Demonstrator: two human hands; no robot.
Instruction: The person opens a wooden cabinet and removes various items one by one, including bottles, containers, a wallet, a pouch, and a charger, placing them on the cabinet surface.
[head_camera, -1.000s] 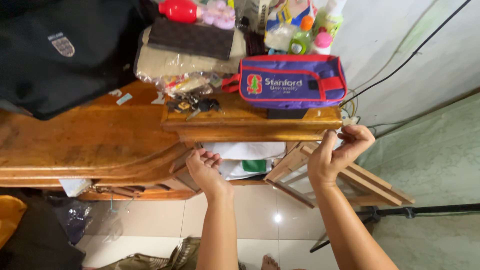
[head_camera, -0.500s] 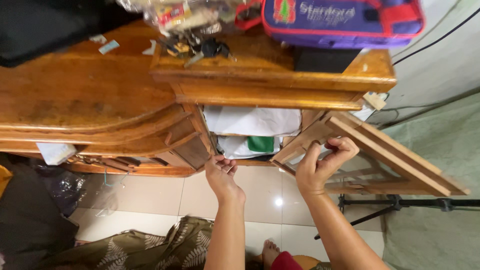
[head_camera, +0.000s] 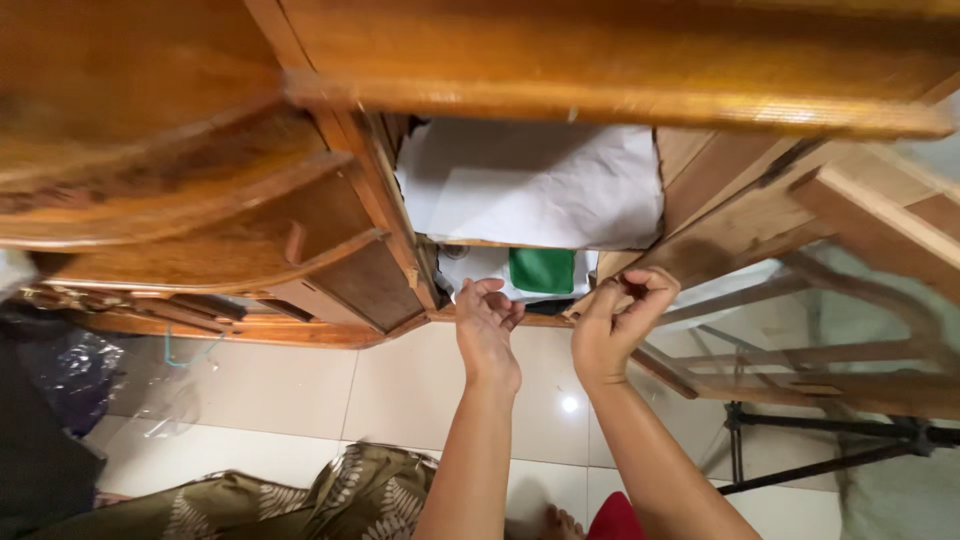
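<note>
Since the earlier frame both hands have dropped from the upper edge of the cabinet to the bottom of its open compartment, and the view has closed in under the worktop (head_camera: 600, 60). The right hand (head_camera: 615, 325) curls its fingers (head_camera: 640, 290) around the lower edge of the open glass door (head_camera: 800, 330), gripping it. The left hand (head_camera: 487, 325) hangs open, fingers loosely bent, just in front of the lower shelf and holding nothing. Inside the cabinet (head_camera: 370, 270), a folded white cloth (head_camera: 535, 185) fills the upper shelf; below it lies a green cloth (head_camera: 542, 270) on more white fabric. Tiled floor (head_camera: 300, 390) lies open beneath the hands.
</note>
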